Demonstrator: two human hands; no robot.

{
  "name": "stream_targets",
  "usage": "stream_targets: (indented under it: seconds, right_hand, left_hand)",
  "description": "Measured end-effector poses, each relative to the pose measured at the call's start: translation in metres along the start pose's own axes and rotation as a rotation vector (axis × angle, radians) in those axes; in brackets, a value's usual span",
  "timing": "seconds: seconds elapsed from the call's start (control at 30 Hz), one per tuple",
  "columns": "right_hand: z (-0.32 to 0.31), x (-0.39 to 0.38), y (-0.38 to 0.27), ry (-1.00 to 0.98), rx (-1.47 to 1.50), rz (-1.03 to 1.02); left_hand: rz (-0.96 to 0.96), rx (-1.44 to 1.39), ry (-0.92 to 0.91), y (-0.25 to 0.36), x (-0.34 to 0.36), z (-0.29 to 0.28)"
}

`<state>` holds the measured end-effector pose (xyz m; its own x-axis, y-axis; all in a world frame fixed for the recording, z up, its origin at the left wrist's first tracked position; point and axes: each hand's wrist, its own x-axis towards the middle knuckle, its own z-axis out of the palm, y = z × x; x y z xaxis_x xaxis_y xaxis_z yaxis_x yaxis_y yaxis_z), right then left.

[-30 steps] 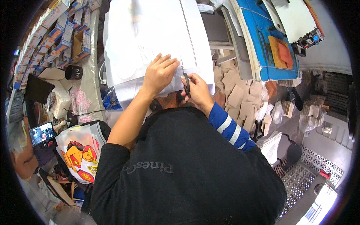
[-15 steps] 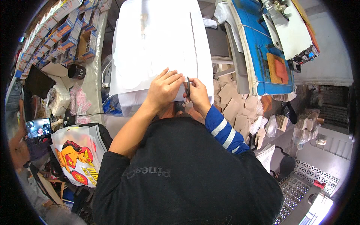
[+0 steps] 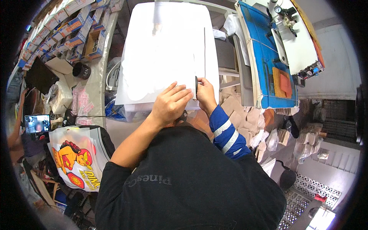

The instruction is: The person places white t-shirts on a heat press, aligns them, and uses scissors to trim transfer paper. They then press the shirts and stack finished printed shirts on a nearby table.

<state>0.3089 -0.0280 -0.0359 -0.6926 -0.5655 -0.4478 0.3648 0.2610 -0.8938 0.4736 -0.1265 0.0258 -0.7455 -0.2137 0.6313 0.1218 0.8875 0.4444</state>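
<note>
A large white sheet (image 3: 165, 50) covers the table in front of me, its surface washed out by glare. My left hand (image 3: 172, 100) rests on its near part, palm down with the fingers stretched out. Just to its right, my right hand (image 3: 206, 93) is closed around black-handled scissors (image 3: 196, 87). Their blades point away from me along the sheet's right part and are hard to make out against the white. A long dark line or slit (image 3: 204, 51) runs lengthwise near the sheet's right edge.
To the right stands a blue-topped table (image 3: 253, 50) with orange pads (image 3: 283, 82). Cardboard pieces (image 3: 234, 111) lie heaped below it. Stacked boxes (image 3: 73, 34) and a black mug (image 3: 80, 71) are at the left, above a phone (image 3: 37, 124) and a printed plastic bag (image 3: 76, 157).
My view has shifted, so the table sits slightly lower. The scissors have turned to point straighter away from me. My left hand stays flat beside them.
</note>
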Motion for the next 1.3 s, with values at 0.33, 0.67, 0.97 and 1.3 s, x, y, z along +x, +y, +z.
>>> stream_targets:
  seconds: [0.33,0.67,0.97,1.3]
  right_hand:
    - [0.018,0.072,-0.044,0.024,0.008,-0.04]
    - [0.007,0.11,-0.074,0.044,-0.08,-0.125]
    - [-0.071,0.027,-0.026,0.078,-0.047,-0.217]
    - [-0.062,-0.116,0.046,-0.343,0.125,0.203]
  left_hand:
    - [0.027,-0.026,-0.042,0.028,-0.008,-0.034]
    - [-0.48,-0.033,-0.368,0.028,-0.026,-0.044]
    - [-0.673,0.692,-0.45,-0.138,-0.013,-0.024]
    - [-0.339,0.21,-0.341,-0.179,0.012,-0.034]
